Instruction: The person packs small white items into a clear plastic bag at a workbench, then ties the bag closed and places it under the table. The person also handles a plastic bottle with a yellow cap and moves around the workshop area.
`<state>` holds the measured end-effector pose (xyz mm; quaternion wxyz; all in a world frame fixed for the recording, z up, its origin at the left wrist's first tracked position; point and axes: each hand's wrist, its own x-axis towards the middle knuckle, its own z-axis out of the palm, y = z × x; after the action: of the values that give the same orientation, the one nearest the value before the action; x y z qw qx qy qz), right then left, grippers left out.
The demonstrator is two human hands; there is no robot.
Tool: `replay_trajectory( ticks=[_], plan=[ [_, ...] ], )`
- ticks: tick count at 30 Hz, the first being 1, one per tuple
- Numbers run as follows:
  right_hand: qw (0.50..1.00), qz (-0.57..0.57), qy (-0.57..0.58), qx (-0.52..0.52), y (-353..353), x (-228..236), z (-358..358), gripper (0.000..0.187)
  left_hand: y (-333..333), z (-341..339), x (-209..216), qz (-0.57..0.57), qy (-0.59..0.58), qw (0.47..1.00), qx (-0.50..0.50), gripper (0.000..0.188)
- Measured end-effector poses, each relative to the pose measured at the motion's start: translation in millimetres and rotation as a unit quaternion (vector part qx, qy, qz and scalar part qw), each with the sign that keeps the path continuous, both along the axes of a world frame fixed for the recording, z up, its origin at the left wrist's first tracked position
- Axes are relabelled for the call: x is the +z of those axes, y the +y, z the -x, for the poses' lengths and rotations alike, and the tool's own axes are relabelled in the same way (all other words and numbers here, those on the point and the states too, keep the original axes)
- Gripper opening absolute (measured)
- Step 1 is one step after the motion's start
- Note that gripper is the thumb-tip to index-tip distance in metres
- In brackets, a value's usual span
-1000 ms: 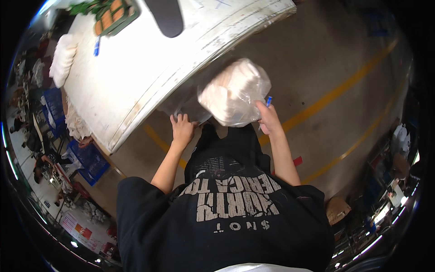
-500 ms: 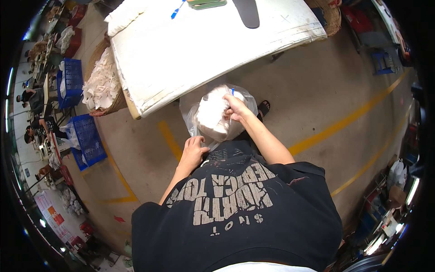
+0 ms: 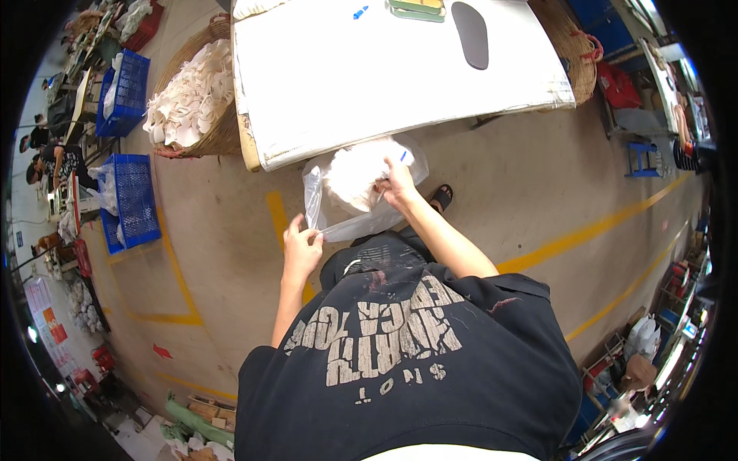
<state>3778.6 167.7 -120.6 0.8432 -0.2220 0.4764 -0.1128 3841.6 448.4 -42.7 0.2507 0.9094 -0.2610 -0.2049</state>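
Note:
A clear plastic bag (image 3: 312, 196) hangs below the near edge of the white-topped table, its mouth spread wide. My left hand (image 3: 301, 246) pinches the bag's near left rim between thumb and fingers. Over the mouth, partly within the bag, is a bundle of white cloth pieces (image 3: 354, 177). My right hand (image 3: 398, 188) is closed on the right side of that bundle. A small blue item (image 3: 404, 156) shows by its fingertips; whether it is a pen or a band, I cannot make out. How deep the cloth sits is hidden.
On the white table (image 3: 346, 84) lie a dark grey sole-shaped piece (image 3: 470, 37), a blue marker (image 3: 360, 12) and a green tray (image 3: 417, 9). A wicker basket of white scraps (image 3: 192, 100) stands left, near blue crates (image 3: 135, 201). Another wicker basket (image 3: 582, 77) stands right.
My left hand has moved left and drawn the bag's rim outward, so the mouth is wider. My right hand and the cloth bundle have shifted slightly. The view has turned a little.

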Motion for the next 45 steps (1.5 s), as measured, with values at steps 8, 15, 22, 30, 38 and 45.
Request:
replay_trajectory(
  ticks=[8,15,22,30,38,45],
  plan=[
    [0.997,0.059,0.038,0.044,-4,36,27,0.031,-38,-4,-45,0.019,0.03,0.994,0.104,0.026],
    [0.969,0.119,0.079,0.201,-17,31,45,0.047,-62,10,-45,0.044,0.245,0.968,0.023,0.061],
    [0.849,0.26,0.052,0.456,-21,3,30,0.036,-69,10,-4,0.117,0.41,0.901,0.076,0.091],
    [0.624,0.483,0.179,0.587,-17,-16,-9,0.051,-28,14,-14,0.185,0.371,0.901,0.13,0.092],
    [0.586,0.613,0.296,0.439,-42,-27,16,0.037,-16,4,-27,0.283,0.438,0.833,0.184,0.087],
    [0.75,0.545,0.321,0.193,-77,-34,54,0.025,-26,30,-33,0.233,0.447,0.85,0.15,0.09]
  ],
)
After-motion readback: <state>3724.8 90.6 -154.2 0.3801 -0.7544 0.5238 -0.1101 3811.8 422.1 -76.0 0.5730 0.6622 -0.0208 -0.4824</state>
